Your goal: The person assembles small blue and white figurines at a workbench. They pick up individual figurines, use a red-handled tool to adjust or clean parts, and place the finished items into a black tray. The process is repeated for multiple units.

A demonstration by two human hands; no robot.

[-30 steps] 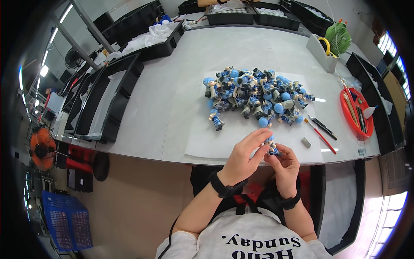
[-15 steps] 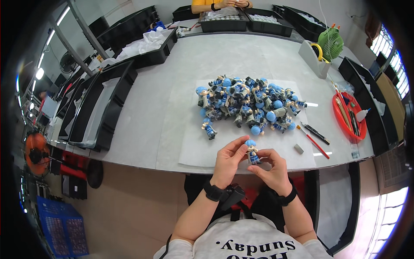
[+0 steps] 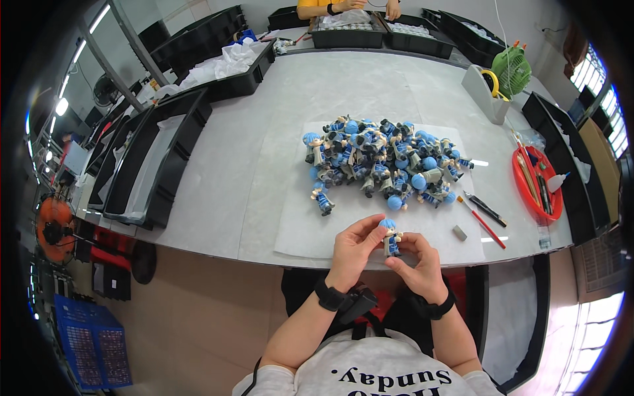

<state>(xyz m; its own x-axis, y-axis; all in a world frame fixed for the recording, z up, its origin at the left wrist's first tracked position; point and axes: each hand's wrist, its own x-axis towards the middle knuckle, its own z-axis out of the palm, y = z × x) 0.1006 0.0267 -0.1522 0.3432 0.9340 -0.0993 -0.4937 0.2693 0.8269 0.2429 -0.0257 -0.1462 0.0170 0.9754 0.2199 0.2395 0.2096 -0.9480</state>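
Observation:
Between my two hands, at the table's near edge, a small blue-haired figurine stands upright. My left hand pinches it at the head and side with thumb and fingers. From the other side my right hand has its thumb and fingers closed about the lower body. Just beyond lies a heap of similar blue-haired figurines on a white sheet. One single figurine lies at the heap's near left side.
Right of my hands lie a grey eraser-like block, a red-handled brush and a black pen-like tool. Farther right is a red basket of tools. Black trays line both sides. Across the table, a person in yellow works.
The figurine has turned slightly in my fingers and sits a little lower in the picture. Across the table, the other person's hands have moved apart.

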